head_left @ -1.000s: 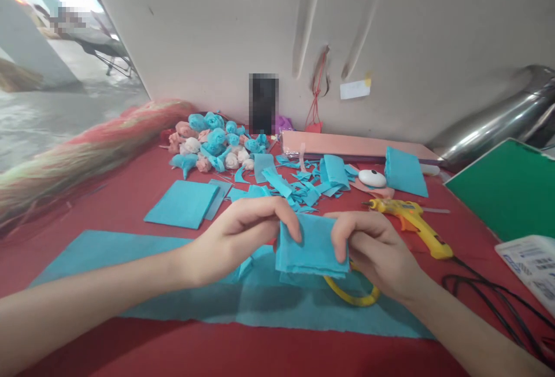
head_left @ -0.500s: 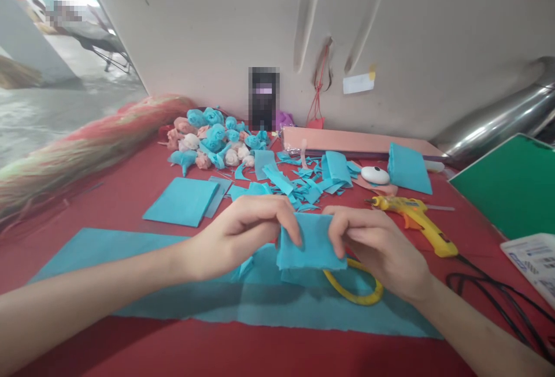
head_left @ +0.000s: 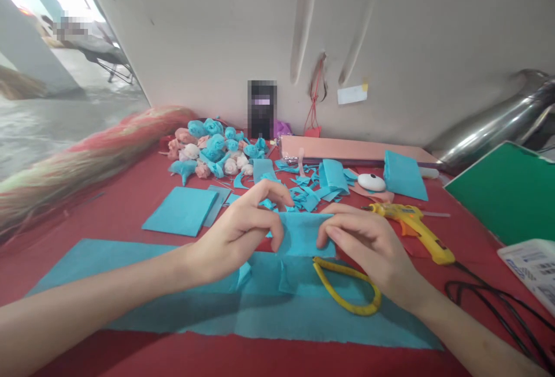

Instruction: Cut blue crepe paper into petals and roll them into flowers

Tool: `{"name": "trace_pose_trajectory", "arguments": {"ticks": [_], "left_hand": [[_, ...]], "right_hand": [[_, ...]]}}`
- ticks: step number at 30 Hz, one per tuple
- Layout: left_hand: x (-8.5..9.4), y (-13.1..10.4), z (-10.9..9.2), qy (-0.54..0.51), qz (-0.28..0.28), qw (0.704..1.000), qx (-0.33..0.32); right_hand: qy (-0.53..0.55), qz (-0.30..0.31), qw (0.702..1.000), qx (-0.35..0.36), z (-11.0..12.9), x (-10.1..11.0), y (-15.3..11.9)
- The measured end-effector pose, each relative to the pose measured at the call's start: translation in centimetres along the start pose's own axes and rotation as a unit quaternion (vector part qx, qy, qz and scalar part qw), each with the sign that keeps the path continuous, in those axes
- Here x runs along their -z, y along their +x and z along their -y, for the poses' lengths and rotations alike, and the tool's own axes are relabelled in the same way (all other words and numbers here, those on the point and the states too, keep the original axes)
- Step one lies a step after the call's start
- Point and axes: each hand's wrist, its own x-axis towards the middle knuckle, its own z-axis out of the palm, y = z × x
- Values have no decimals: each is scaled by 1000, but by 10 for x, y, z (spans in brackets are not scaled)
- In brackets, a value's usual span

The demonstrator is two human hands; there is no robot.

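A small piece of blue crepe paper (head_left: 302, 235) is held up between my hands, over a long blue crepe paper strip (head_left: 143, 307) lying flat. My left hand (head_left: 247, 229), fingers curled, grips its left edge; the left thumb is partly hidden. At the other edge, my right hand (head_left: 368, 241) pinches the paper between thumb and fingers. Below the right hand, a yellow loop (head_left: 368, 309), which looks like a tool handle, rests on the strip. Small blue scraps (head_left: 243, 276) also lie there.
Behind my hands are cut blue scraps (head_left: 310, 198), paper roses (head_left: 214, 144) and a folded blue stack (head_left: 180, 210). A yellow glue gun (head_left: 416, 226) with a black cord (head_left: 485, 293) lies right, near a green board (head_left: 507, 192). A pale wall (head_left: 208, 30) rises behind the red table.
The held paper was a folded, layered piece hanging lower; now it appears shallower, with my fingers shifted along its edges. More of the yellow loop shows. The view has tilted slightly up.
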Motion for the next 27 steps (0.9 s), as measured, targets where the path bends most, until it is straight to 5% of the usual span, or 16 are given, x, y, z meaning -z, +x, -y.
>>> {"name": "trace_pose_trajectory", "arguments": {"ticks": [5,17,22,27], "left_hand": [[7,5,-5,-100,61,989,91],[0,4,-4,0,149,987,55],[7,7,-6,9,161,986,42],[21,13,1,-15,160,981,105]], "right_hand": [[-18,25,1000,5,0,1,2],[-29,95,995,-18,2,-7,1],[-41,59,997,-7,5,0,2],[-39,27,999,-11,6,9,2]]}}
